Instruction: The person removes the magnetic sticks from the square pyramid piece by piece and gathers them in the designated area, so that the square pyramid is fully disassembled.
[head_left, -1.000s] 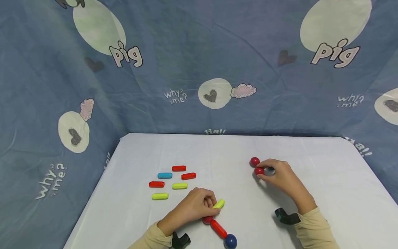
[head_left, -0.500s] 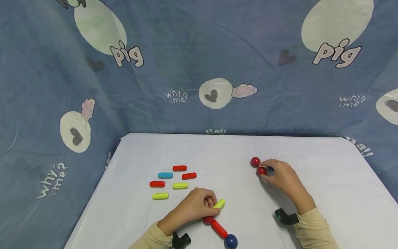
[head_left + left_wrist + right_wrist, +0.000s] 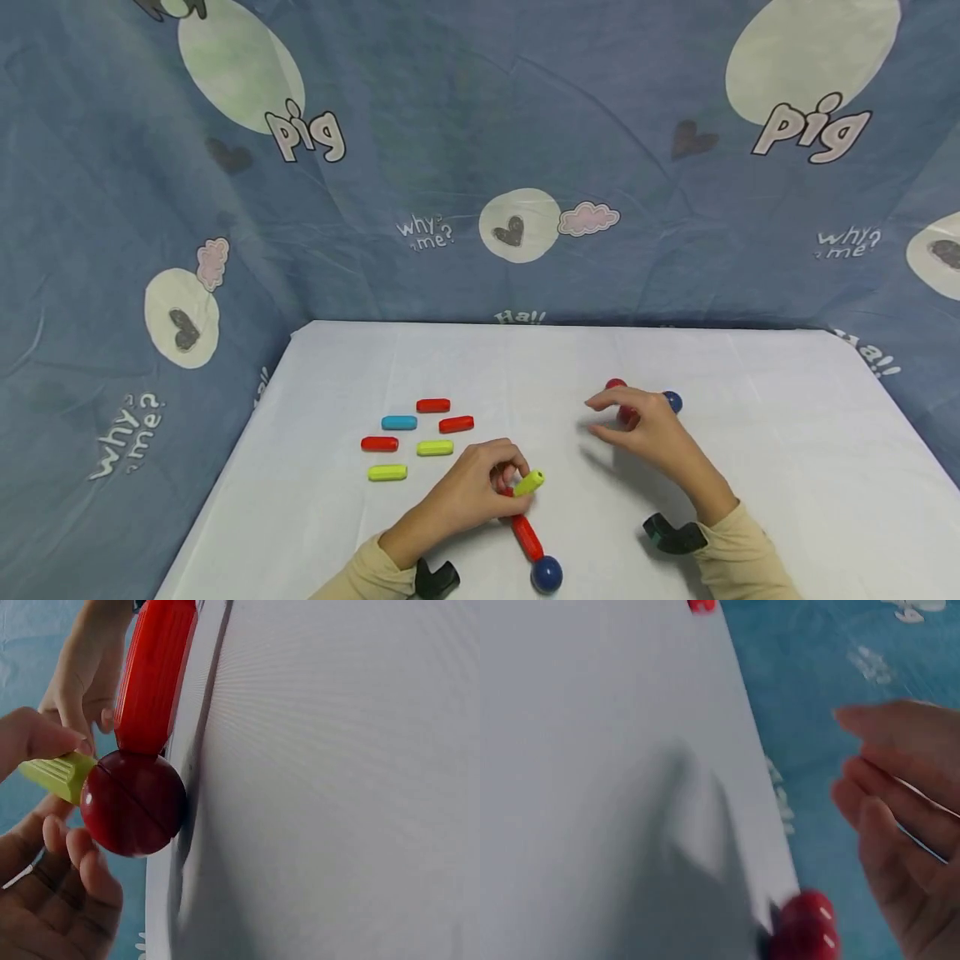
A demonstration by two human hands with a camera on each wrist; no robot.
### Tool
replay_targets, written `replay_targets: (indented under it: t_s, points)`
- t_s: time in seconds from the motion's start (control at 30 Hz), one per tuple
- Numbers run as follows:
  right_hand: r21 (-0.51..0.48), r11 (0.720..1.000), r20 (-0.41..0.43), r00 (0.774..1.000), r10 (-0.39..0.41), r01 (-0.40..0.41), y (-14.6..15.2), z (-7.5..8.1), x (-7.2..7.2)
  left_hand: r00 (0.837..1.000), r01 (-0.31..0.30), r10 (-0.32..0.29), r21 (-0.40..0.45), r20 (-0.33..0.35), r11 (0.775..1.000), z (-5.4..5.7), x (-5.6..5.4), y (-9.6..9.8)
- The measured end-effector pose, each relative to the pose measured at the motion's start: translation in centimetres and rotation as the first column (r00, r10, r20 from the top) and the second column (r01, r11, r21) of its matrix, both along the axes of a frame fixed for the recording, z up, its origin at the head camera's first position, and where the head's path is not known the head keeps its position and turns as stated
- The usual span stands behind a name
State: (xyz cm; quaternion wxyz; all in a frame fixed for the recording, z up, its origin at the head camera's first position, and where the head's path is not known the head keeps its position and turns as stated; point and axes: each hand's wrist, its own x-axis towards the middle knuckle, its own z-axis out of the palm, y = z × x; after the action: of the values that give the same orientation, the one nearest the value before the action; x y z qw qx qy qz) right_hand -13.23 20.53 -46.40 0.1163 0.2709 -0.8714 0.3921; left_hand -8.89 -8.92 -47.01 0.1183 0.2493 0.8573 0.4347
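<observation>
My left hand (image 3: 476,483) pinches a yellow-green rod (image 3: 531,482) between thumb and fingers. In the left wrist view this rod meets a dark red ball (image 3: 135,802), and a red rod (image 3: 156,675) joins the same ball. The red rod's other end meets a blue ball (image 3: 547,575) near the front of the table. Farther right, my right hand (image 3: 652,425) is held over the table with thumb and index finger spread and nothing between them. Behind it are two red balls (image 3: 615,383), partly hidden by the fingers, and another blue ball (image 3: 672,402).
Several loose rods lie at left on the white table (image 3: 337,358): red (image 3: 379,444), blue (image 3: 399,422) and yellow-green (image 3: 387,472). A printed blue cloth (image 3: 450,283) hangs behind the table. Black mounts (image 3: 675,536) are worn at both wrists.
My right hand has let go of a red ball and moved left and nearer, exposing the blue ball behind. My left hand has tilted the yellow-green rod upward; the joined piece's blue end swung slightly left.
</observation>
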Motion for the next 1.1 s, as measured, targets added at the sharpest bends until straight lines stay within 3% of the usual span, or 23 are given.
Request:
replay_targets:
  t_s: [0.1, 0.23, 0.47, 0.57, 0.83, 1.1]
  points:
    - [-0.036, 0.992, 0.189, 0.974, 0.125, -0.120, -1.2, -0.6, 0.3, 0.999, -0.007, 0.008, 0.042, -0.033, 0.999, 0.1, 0.0, 0.1]
    - [-0.077, 0.969, 0.368, 0.896, 0.247, -0.235, -2.6, -1.4, 0.7, 0.996, -0.026, 0.032, 0.071, -0.078, 0.997, 0.1, -0.1, 0.0]
    - [-0.177, 0.931, 0.480, 0.798, 0.364, -0.318, -4.1, -2.7, 1.1, 0.997, -0.066, 0.069, 0.070, -0.045, 0.995, 0.3, -0.4, -0.5]
    - [-0.217, 0.921, 0.501, 0.773, 0.390, -0.324, -4.3, -3.1, 1.1, 0.996, -0.068, 0.071, 0.070, -0.051, 0.995, 0.4, -0.5, -0.8]
    - [-0.263, 0.920, 0.503, 0.772, 0.388, -0.290, -4.4, -3.5, 1.2, 0.992, -0.084, 0.080, -0.039, -0.097, 0.996, 0.6, -0.7, -1.1]
    - [-0.255, 0.923, 0.468, 0.798, 0.379, -0.288, -4.9, -3.8, 1.4, 0.993, -0.062, 0.037, -0.222, -0.114, 0.973, 0.2, -0.8, -1.1]
